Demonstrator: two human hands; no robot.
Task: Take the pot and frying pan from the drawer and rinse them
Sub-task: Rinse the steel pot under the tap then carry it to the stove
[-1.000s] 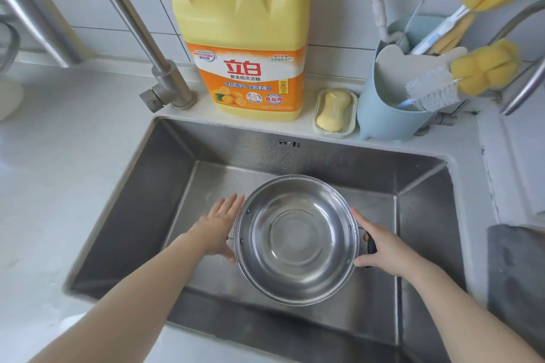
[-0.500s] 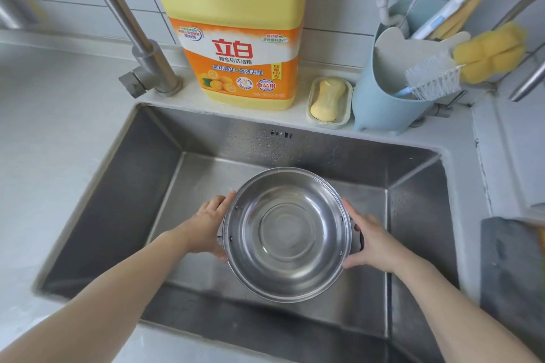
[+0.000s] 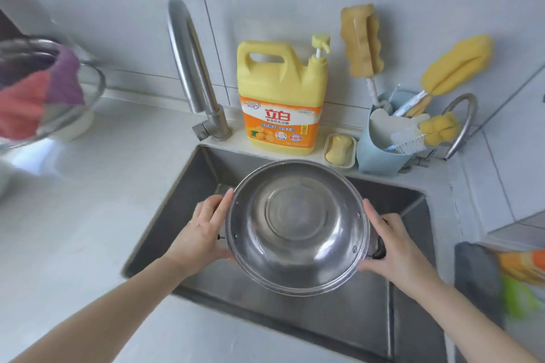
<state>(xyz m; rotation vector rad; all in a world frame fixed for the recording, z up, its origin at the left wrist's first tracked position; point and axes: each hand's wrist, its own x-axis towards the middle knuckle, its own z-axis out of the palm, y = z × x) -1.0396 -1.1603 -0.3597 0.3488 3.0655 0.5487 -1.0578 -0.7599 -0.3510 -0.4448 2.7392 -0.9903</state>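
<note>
Head view: both hands are holding a round stainless-steel pot above a rectangular steel sink, mouth facing up and tilting slightly toward the camera. The left hand is grasping one side handle, the right hand the opposite black handle. Open basin is surrounding the pot. A curved steel faucet and yellow detergent jug are standing behind on the pale countertop.

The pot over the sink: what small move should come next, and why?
Probably shift the pot left and back, under the faucet. Both the left hand and right hand grip its side handles above the sink, and no water is running.
</note>
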